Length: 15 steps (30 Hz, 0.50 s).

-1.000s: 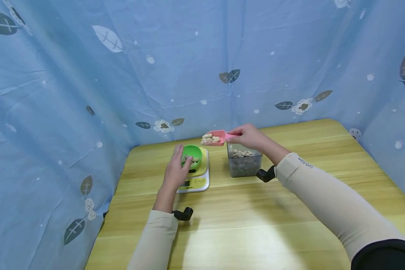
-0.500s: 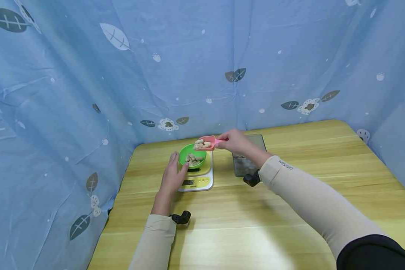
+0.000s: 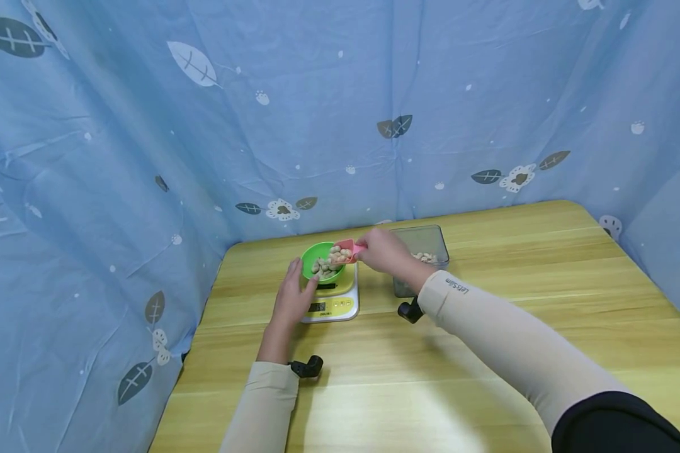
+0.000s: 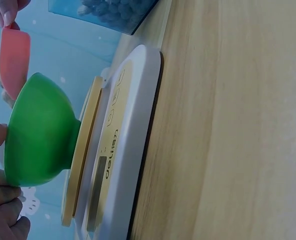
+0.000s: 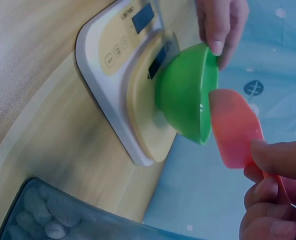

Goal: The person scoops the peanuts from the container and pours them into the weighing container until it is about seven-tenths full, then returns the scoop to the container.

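My right hand (image 3: 382,250) pinches the handle of a pink scoop (image 5: 233,127) loaded with peanuts in their shells (image 3: 340,254). The scoop tips over the right rim of a green bowl (image 4: 40,132), where more peanuts (image 3: 324,269) lie. On the bowl's left side is my left hand (image 3: 292,294), its thumb at the rim and its fingers around the outer wall. Under the bowl stands a white and yellow kitchen scale (image 4: 123,150) with a lit display (image 3: 317,307). The right hand hides part of the scoop handle in the head view.
Right of the scale, partly behind my right forearm, is a clear grey plastic box (image 3: 422,239) with peanuts inside. Both stand on a wood-grain table (image 3: 385,384). A blue patterned curtain (image 3: 328,113) hangs behind and along the sides.
My right hand has carried the scoop left from above the box to the bowl, then lowered and tilted it at the rim. My left hand has stayed beside the bowl.
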Motion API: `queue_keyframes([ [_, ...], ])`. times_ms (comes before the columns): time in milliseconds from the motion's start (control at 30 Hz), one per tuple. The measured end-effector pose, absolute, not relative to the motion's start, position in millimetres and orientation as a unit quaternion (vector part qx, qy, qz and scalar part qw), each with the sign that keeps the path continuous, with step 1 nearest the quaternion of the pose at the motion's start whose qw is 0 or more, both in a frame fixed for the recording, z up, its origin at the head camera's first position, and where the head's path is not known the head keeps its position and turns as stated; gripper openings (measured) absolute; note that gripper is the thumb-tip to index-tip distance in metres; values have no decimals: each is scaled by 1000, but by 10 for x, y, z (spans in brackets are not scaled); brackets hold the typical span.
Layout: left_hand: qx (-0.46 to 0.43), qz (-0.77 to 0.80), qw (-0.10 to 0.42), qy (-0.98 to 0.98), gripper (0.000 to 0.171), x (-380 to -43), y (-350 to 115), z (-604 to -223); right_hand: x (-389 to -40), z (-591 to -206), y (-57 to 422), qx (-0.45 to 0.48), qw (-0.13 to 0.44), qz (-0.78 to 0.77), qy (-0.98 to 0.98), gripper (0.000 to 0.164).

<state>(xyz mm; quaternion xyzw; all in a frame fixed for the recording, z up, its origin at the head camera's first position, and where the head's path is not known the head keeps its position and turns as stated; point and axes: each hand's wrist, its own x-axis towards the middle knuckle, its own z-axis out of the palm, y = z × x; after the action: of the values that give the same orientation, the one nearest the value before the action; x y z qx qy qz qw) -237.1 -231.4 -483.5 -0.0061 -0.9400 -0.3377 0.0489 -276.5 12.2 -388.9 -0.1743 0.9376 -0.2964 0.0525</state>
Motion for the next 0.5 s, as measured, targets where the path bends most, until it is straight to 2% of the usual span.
queue_keyframes([
  [367,-6,-338,52,-940,74,-2366,-2311,-4837,-2742,-3946,11,-193,9,-228,954,23],
  [500,-8,-340,55,-939,74,-2368,-2310,-4838,-2730,-3958,-20,-218,-25,-174,960,31],
])
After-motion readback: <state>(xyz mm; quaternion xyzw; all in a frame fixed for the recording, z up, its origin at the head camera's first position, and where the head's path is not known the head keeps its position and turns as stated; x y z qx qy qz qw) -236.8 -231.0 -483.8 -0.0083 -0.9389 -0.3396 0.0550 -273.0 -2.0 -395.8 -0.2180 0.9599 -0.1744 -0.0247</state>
